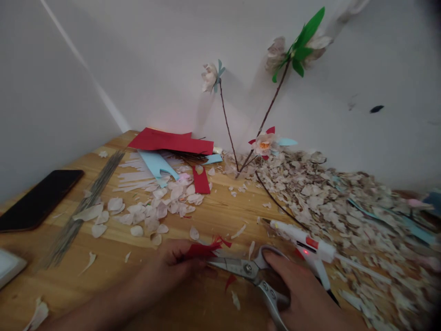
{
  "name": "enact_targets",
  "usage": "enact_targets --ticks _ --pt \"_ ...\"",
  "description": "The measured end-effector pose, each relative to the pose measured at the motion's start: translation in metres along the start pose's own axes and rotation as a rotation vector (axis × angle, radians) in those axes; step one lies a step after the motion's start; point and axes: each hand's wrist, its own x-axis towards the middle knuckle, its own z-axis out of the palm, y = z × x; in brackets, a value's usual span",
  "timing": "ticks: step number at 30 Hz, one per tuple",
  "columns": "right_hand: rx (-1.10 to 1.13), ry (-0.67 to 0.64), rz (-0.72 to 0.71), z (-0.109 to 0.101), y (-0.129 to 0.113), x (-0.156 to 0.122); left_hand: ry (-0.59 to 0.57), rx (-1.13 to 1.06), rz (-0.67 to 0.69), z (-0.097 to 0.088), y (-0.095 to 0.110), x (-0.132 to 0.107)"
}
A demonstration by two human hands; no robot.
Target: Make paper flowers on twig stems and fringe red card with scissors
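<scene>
Between the fingers and thumb of my left hand (177,262) is a piece of red paper (203,249), its right end cut into a thin fringe. My right hand (299,285) grips a pair of metal scissors (248,268) by the handles. The blades point left and reach the red paper just beside my left fingertips. A small red scrap (229,281) shows just below the blades. Past my right hand lies a white glue gun (306,241) with a lit red light and a glue stick in its rear.
Dried petals (310,188) heap along the right; more pale petals (155,211) lie at centre-left. Red sheets (165,140) and blue paper (155,163) sit at the back. Flowered twigs (225,115) lean against the wall. Thin wires (93,188) and a black phone-like slab (43,197) lie left.
</scene>
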Motion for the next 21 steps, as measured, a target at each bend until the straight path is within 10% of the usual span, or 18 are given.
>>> enact_targets --ticks 21 --pt "-0.092 0.075 -0.066 -0.0007 0.0091 0.0019 -0.067 -0.037 -0.111 -0.0036 0.0010 -0.0015"
